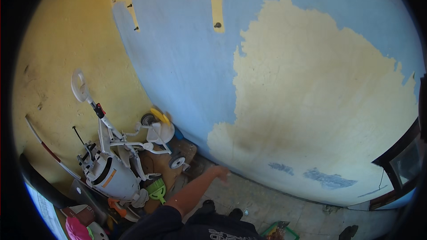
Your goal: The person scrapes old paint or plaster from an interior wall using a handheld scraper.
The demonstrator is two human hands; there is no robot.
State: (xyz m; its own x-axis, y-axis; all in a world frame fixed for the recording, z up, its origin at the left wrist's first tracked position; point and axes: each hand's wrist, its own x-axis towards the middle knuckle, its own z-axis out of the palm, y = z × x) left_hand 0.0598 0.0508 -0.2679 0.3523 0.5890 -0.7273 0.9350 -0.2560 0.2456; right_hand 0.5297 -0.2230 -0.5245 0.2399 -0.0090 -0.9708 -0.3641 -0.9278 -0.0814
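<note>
My left hand is stretched out from a dark sleeve, over the tiled floor near the foot of the wall. It looks empty, with blurred fingers apart. My right hand is out of view. Ahead stands a wall with blue paint over its upper and left parts and a large, ragged-edged pale yellow area to the right. Dark fittings stick out from a yellow strip high on it. Below me, a green tray on the floor holds brownish items too unclear to name.
At left, a white wheeled frame with a round handle, a grey-white tub, a green dustpan and a pink cloth item crowd the corner. A dark-framed window or door stands at right. A dark object lies at bottom right.
</note>
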